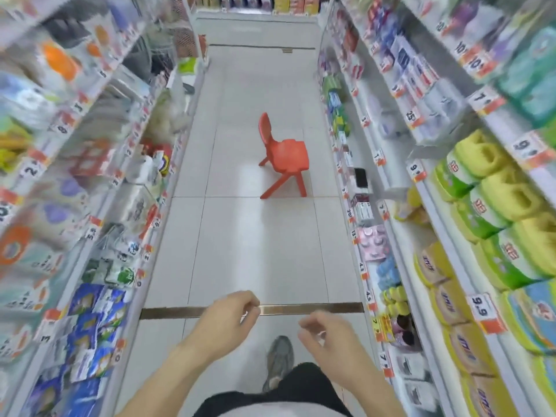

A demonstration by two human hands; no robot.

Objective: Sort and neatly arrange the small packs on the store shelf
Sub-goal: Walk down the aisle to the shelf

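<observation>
I stand in a store aisle between two shelf racks. My left hand (230,314) and my right hand (325,335) hang in front of me over the floor, fingers loosely curled, holding nothing. Small blue and white packs (93,329) lie jumbled on the low left shelf. More small packs, pink, blue and yellow (382,266), line the low right shelf. Neither hand touches a shelf. The view is motion-blurred at the sides.
A small red plastic chair (284,155) stands in the middle of the tiled aisle ahead. My grey shoe (278,362) is on the floor below my hands. Yellow-green wrapped rolls (487,188) fill the upper right shelves. Another shelf (255,4) closes the far end.
</observation>
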